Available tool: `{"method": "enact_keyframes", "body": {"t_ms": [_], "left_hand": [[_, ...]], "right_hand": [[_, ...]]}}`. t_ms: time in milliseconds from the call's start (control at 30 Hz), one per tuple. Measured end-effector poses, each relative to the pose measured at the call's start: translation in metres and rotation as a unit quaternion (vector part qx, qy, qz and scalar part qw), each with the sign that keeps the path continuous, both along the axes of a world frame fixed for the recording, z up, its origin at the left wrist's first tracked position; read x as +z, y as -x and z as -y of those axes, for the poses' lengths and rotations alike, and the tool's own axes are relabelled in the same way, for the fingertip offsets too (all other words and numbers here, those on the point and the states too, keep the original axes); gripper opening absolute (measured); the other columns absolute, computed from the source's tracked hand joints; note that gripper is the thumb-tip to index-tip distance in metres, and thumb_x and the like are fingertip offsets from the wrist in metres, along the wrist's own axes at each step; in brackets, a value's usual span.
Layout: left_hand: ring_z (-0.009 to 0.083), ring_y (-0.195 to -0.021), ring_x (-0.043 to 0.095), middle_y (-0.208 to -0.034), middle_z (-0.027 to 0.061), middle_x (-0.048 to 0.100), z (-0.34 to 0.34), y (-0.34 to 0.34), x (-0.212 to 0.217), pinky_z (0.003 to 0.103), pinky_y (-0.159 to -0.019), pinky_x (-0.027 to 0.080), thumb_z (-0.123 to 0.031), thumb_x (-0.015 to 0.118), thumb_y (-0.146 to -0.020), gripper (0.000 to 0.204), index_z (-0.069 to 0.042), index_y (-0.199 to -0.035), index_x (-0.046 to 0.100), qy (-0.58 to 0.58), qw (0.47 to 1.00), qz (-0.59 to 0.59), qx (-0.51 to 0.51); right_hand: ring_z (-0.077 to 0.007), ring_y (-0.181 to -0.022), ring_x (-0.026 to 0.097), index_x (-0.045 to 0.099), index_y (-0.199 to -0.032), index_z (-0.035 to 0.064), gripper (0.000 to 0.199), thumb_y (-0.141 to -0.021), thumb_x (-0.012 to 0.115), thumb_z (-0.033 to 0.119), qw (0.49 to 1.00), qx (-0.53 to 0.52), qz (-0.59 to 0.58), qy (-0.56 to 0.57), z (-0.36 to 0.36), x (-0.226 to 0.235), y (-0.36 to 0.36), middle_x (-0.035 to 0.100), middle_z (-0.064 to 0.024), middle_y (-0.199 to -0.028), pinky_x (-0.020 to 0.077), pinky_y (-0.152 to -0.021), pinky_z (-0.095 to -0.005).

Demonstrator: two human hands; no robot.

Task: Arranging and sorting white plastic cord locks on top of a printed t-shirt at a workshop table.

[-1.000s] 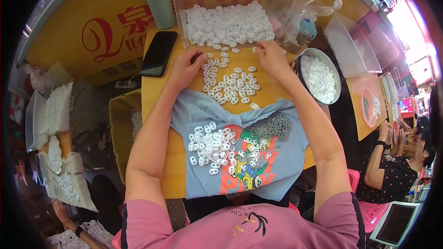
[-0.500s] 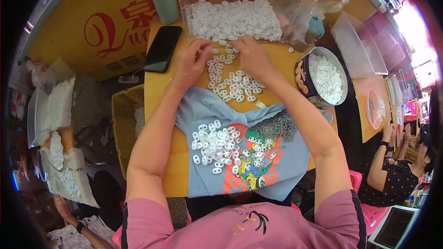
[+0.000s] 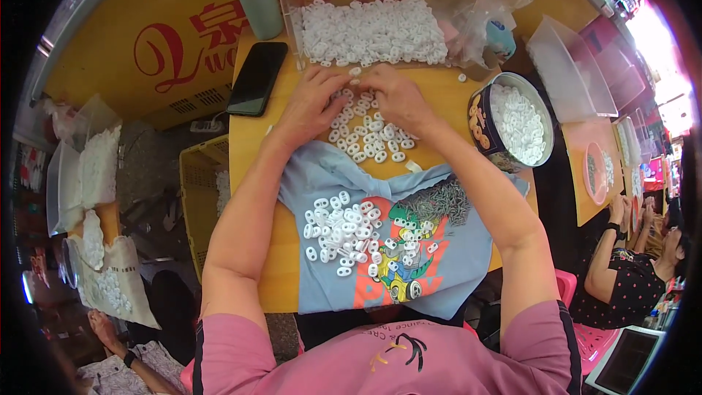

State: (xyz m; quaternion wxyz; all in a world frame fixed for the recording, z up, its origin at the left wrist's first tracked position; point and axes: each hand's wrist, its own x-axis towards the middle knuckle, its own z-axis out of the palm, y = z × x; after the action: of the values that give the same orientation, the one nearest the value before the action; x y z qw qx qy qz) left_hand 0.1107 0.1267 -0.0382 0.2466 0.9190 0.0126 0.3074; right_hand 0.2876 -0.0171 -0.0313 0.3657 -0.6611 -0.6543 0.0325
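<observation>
Small white oval plastic pieces with two holes [image 3: 373, 132] lie loose on the wooden table. My left hand [image 3: 316, 104] curves along their left side, thumb apart from the fingers. Opposite it, my right hand [image 3: 398, 102] rests with bent fingers at their upper right. Both sets of fingertips touch or nearly touch pieces at the top of the group; no piece shows gripped. Closer to me, a blue-grey printed cloth [image 3: 322, 292] carries a heap of similar white pieces [image 3: 344, 227] and a pile of small grey metal parts [image 3: 439, 203].
A clear box [image 3: 289, 14] full of white pieces stands at the back, beside a plastic bag [image 3: 497, 14]. A phone [image 3: 257, 79] and a green bottle [image 3: 256, 0] are at left. A round tin [image 3: 482, 128] of white pieces stands right. Other people sit on both sides.
Both hands have drawn slightly toward me and closed in around the loose pieces at the top. Those pieces are bunched closer together; the left hand's fingers now reach over some.
</observation>
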Motion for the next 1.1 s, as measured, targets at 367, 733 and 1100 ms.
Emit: {"method": "enact_keyframes", "body": {"t_ms": [367,733,1100], "left_hand": [[0.036,-0.127,0.049,-0.137,0.0164,0.055,0.004,-0.001,0.0,0.043,-0.107,0.041,-0.027,0.073,-0.088,0.059,-0.003,-0.139,0.053,0.056,0.998,-0.01,-0.034],[0.0303,-0.108,0.054,-0.112,0.0098,0.064,0.002,0.003,0.007,0.04,-0.095,0.044,-0.027,0.075,-0.086,0.043,-0.005,-0.122,0.067,0.049,0.997,-0.049,-0.022],[0.0333,-0.122,0.051,-0.123,0.0117,0.064,0.01,0.003,0.009,0.044,-0.105,0.04,-0.039,0.071,-0.09,0.047,-0.009,-0.126,0.066,0.024,0.999,-0.01,-0.02]], "right_hand": [[-0.0386,-0.098,0.063,0.067,-0.109,0.0014,0.028,-0.084,0.055,-0.002,0.989,-0.131,0.065,0.013,-0.004,0.002,0.019,0.063,-0.02,-0.103,0.0518,-0.083,-0.044],[-0.0337,-0.092,0.065,0.07,-0.107,0.0022,0.02,-0.089,0.06,0.003,0.987,-0.088,0.039,-0.125,-0.024,0.034,-0.049,0.067,-0.0158,-0.099,0.0525,-0.082,-0.0402],[-0.0382,-0.117,0.058,0.069,-0.119,0.01,0.046,-0.099,0.053,0.048,0.959,-0.167,0.218,0.071,-0.123,0.049,-0.099,0.064,-0.0164,-0.125,0.0459,-0.101,-0.051]]}}
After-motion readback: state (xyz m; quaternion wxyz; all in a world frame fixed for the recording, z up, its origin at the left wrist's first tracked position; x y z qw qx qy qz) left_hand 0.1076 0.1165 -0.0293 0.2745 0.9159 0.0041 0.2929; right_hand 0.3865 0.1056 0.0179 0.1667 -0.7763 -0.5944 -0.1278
